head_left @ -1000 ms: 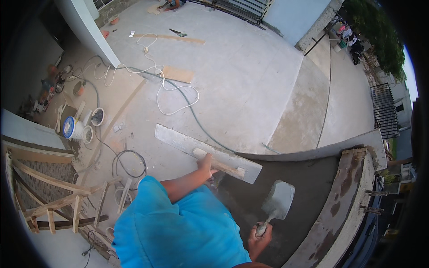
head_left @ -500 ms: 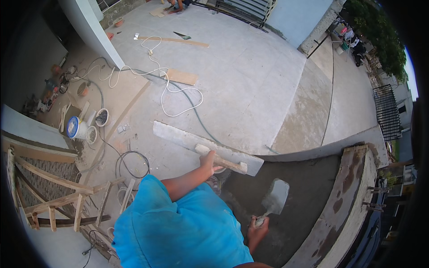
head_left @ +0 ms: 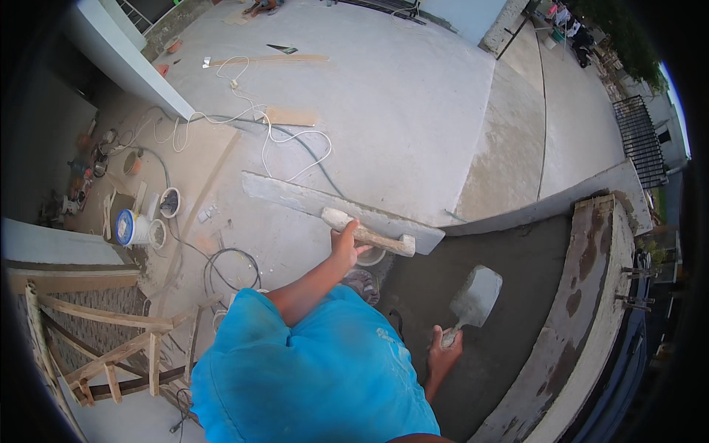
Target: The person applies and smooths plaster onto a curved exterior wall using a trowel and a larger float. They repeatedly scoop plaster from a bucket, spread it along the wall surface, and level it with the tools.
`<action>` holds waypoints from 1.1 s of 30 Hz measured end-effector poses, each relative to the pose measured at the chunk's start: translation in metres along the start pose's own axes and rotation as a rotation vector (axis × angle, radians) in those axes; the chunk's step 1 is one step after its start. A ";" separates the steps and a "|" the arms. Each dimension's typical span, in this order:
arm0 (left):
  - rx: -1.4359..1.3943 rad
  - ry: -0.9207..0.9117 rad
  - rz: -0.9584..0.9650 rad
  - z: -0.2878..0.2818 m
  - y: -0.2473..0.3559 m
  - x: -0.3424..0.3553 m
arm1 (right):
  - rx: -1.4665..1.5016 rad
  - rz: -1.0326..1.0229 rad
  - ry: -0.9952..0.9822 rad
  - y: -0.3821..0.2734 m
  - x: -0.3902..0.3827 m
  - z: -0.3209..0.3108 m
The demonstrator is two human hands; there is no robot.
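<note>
My left hand (head_left: 345, 248) is closed round the rough, mortar-crusted handle of a long plastering float (head_left: 284, 195). Its board slants from upper left down to the right, in front of my body. Lower right, my right hand (head_left: 445, 353) grips the handle of a trowel (head_left: 478, 295), its broad blade smeared with grey and pointing away from me. Both tools are over or beside a dark grey mortar bed (head_left: 517, 269); whether either touches it I cannot tell.
A low curved concrete wall (head_left: 543, 205) borders the mortar bed, with a stained wall (head_left: 572, 295) on its right. Left are several buckets, one white and blue (head_left: 127, 227), coiled black cable (head_left: 233, 269) and a wooden frame (head_left: 111, 354). White cord (head_left: 269, 151) crosses the floor; another person (head_left: 262, 6) crouches far back.
Both hands have shifted with their tools: the float sits slightly higher, and the trowel has moved up and to the right. The view has shifted as well.
</note>
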State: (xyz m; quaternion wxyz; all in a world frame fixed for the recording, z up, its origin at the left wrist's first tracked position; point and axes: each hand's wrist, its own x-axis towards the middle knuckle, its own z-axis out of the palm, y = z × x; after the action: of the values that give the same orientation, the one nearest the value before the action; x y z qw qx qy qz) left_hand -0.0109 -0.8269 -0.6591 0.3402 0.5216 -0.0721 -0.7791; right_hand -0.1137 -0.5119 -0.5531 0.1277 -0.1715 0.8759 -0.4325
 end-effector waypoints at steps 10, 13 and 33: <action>0.133 -0.718 0.565 0.100 0.062 -0.081 | 0.153 -0.586 0.034 -0.129 0.060 0.021; 0.196 -0.767 0.751 0.114 0.061 -0.099 | -0.044 -0.721 0.123 -0.161 0.072 0.037; 0.089 -0.873 1.122 0.137 0.084 -0.129 | 0.956 -0.457 -0.648 -0.184 0.048 0.011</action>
State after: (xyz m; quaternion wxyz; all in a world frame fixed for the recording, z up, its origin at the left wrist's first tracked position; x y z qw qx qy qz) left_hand -0.0613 -0.8455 -0.4604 0.6085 0.0595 -0.4912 -0.6204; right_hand -0.1182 -0.6443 -0.4155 0.3540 -0.4011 0.4431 -0.7193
